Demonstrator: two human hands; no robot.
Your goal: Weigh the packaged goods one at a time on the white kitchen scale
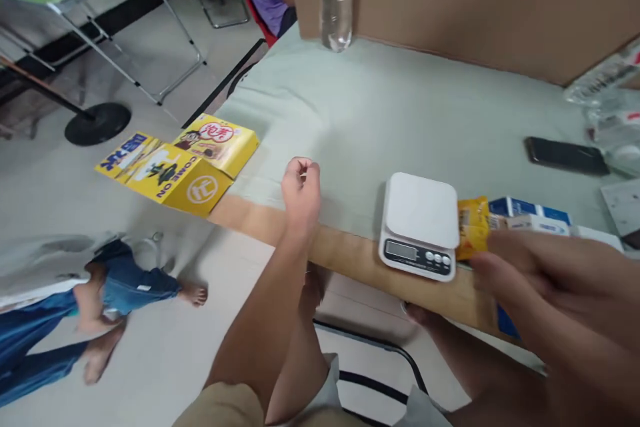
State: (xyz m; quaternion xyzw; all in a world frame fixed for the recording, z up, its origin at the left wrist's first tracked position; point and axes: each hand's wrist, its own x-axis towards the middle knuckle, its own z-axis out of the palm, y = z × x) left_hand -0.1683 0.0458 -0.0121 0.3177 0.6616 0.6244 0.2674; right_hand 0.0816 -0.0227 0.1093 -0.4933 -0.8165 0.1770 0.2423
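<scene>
My left hand (301, 190) is curled into a loose fist above the front of the table, between the yellow boxes and the scale. Nothing shows in its fingers. A white kitchen scale (423, 220) with a bare platform and a blank-looking display sits at the front edge. Large and close to the camera, my right hand (545, 287) is closed to the right of the scale. Its palm side is hidden, so I cannot make out what is inside. It overlaps a small yellow packet (473, 223) in view; whether they touch is unclear. Blue-and-white boxes (535, 213) lie behind it.
Two yellow printed boxes (220, 140) stand at the left corner, one with an open flap. A phone (567, 155) and clear plastic bottles (607, 87) lie at right. A cardboard panel (465, 7) and an upright bottle (337, 0) stand behind. Other people are at left.
</scene>
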